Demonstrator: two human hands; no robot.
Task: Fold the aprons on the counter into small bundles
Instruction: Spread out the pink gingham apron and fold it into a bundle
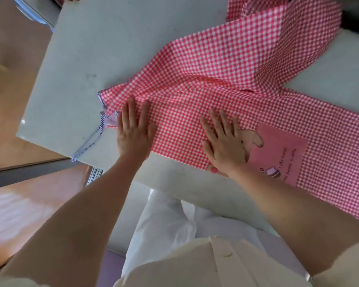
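Red-checked apron [195,65] lies across the centre and right of the frame on the pale counter [77,54], and we read it from the left. At the far left the counter is bare up to its corner, which we judge gives room to swing a fold over that way. A blue-striped tie [91,141] trails from the apron's left end and drops over the counter's near edge (it may snag or drag when the cloth is turned). Next comes the left hand [134,133], flat, fingers straight, gripping nothing. It presses the apron's left end close to the trim, probably to pin and smooth it. Further right the right hand [224,146] lies just as flat and open on the cloth, its heel at the apron's near edge, touching the pink printed panel [282,154]. We take this as flattening a lengthwise fold before the bundle is made smaller. Toward the upper right a loose flap of the apron creases and runs to the frame's top. At the lower right the cloth appears to hang past the counter's near edge, so we see little room there.
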